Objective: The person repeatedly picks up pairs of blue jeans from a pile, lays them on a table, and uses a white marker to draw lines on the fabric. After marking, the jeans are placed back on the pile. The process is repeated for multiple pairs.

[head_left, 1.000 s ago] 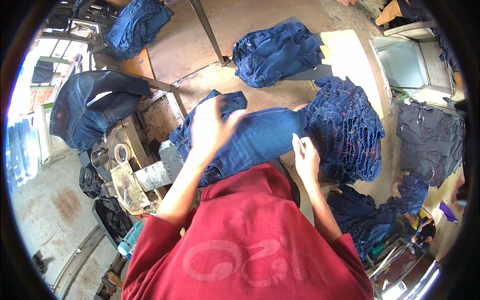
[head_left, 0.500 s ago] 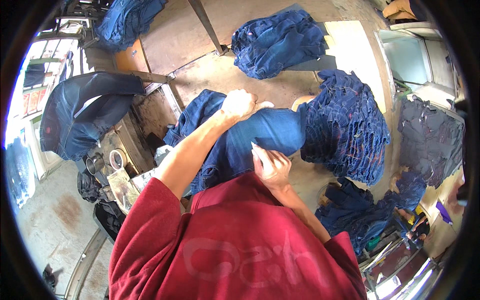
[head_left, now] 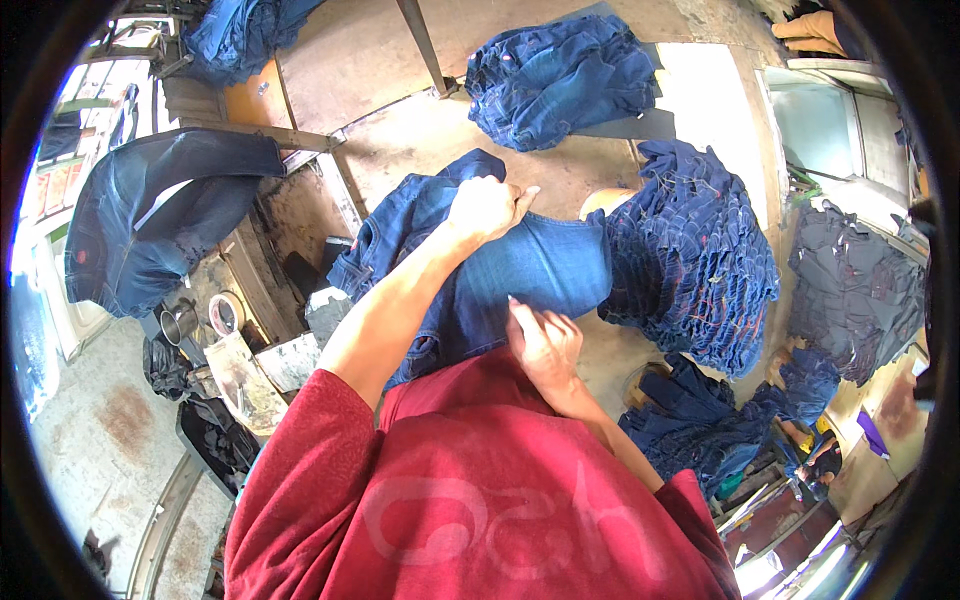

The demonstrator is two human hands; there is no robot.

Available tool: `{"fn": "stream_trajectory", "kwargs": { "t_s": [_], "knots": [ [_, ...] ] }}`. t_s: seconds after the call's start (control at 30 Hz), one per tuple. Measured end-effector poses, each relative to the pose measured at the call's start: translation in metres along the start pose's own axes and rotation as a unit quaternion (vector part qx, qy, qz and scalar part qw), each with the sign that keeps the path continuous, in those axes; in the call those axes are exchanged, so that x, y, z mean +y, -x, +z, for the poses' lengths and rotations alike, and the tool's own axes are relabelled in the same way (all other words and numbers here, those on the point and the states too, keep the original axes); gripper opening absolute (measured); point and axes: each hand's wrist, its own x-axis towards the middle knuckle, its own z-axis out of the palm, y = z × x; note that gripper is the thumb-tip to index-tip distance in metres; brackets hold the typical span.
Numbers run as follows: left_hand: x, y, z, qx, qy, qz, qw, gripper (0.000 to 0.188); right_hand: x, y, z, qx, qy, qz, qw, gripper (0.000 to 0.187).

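A pair of blue jeans (head_left: 555, 262) lies bunched in front of me, one leg stretched out smooth to the right. My left hand (head_left: 487, 208) is closed on the upper edge of that leg, its thumb pointing right along the cloth. Lower down, my right hand (head_left: 546, 345) has curled fingers and grips the leg near its lower edge; the fingertips rest against the denim. Folds of the same jeans (head_left: 385, 225) spread left under my left forearm. Just past the leg's right end stands a tall stack of folded dark jeans (head_left: 695, 260).
Another pile of jeans (head_left: 560, 80) lies at the far side of the table. Dark jeans (head_left: 165, 215) hang over a support at left, near a tape roll (head_left: 226, 314) and a metal cup (head_left: 180, 325). Grey garments (head_left: 855, 290) and more denim (head_left: 700, 425) lie at right. A metal post (head_left: 422, 45) rises at the back.
The view has shifted slightly. Both hands keep nearly the same places on the jeans, and the right fingertips have moved a little down the cloth.
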Motion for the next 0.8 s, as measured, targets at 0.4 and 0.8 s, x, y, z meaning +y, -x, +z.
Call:
{"fn": "stream_trajectory", "kwargs": {
  "t_s": [0.4,0.8],
  "knots": [
    [0.000,-0.001,0.002,-0.023,0.014,-0.021,0.999,0.057,0.006,-0.028,0.010,0.037,-0.027,-0.006,0.999,0.018],
    [0.002,-0.001,-0.001,-0.032,0.017,-0.038,0.999,0.055,-0.003,0.010,-0.008,0.048,0.001,-0.010,0.999,0.014]
  ]
}}
